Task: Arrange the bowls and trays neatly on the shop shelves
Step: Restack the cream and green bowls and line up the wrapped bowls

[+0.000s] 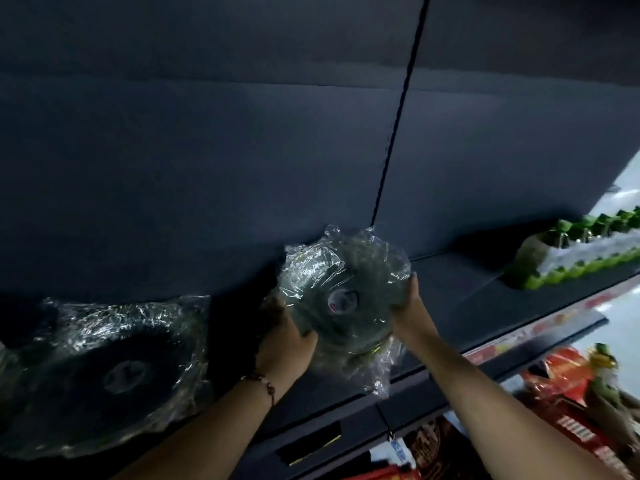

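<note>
One plastic-wrapped dark bowl stack [104, 372] already lies on the dark upper shelf [460, 289]. Left hand [284, 344] and right hand [408, 303] grip a second, apparently green, film-wrapped bowl bundle [343, 296] above the shelf, not yet set down.

I hold the wrapped stack of bowls [341, 299] between my left hand [287, 337] and right hand [408, 303], above the shelf [460, 289]. A larger wrapped stack [104, 372] lies on the shelf to the left of it (near, not touching). Far right on the same shelf stands a row of bottles [575, 251]. Packaged goods [568, 393] lie below the shelf, at lower right.
</note>
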A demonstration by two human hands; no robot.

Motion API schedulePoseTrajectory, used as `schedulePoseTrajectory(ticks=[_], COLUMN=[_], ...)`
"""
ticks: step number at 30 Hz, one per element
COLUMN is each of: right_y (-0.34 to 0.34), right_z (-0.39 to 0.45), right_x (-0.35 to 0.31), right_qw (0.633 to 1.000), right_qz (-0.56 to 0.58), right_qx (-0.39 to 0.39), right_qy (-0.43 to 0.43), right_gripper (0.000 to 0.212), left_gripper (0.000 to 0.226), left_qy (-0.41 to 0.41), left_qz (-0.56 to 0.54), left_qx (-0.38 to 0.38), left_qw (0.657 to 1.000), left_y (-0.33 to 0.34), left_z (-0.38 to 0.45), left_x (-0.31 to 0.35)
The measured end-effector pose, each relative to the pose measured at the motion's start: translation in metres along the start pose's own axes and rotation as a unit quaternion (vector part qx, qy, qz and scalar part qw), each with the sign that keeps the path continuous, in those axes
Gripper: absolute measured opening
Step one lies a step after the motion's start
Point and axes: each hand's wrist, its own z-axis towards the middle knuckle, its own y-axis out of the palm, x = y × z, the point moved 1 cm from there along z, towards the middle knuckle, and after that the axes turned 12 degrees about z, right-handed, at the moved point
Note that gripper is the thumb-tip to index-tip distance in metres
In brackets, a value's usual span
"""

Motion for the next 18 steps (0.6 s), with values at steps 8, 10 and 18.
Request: schedulePoseTrajectory(ticks=[8, 10, 18], right_y=[0.001, 0.000, 0.010], right_z=[0.057, 0.060, 0.027], right_x=[0.016, 0.011, 0.003], right_qw=[0.995, 0.992, 0.990], right_qz=[-0.051, -0.093, -0.075], right_qx=[0.028, 0.023, -0.087], right_qy=[0.075, 0.087, 0.085], right_gripper=[0.081, 0.073, 0.063], left_gripper=[0.086, 0.087, 0.083], left_qy=[-0.001, -0.009, -0.052], left_qz=[0.005, 0.008, -0.092], left_qx=[0.042, 0.035, 0.025], left_qw=[0.999, 0.999, 0.994], left_y=[0.010, 0.009, -0.002], left_z=[0.024, 0.025, -0.029], left_x=[0.031, 0.033, 0.001])
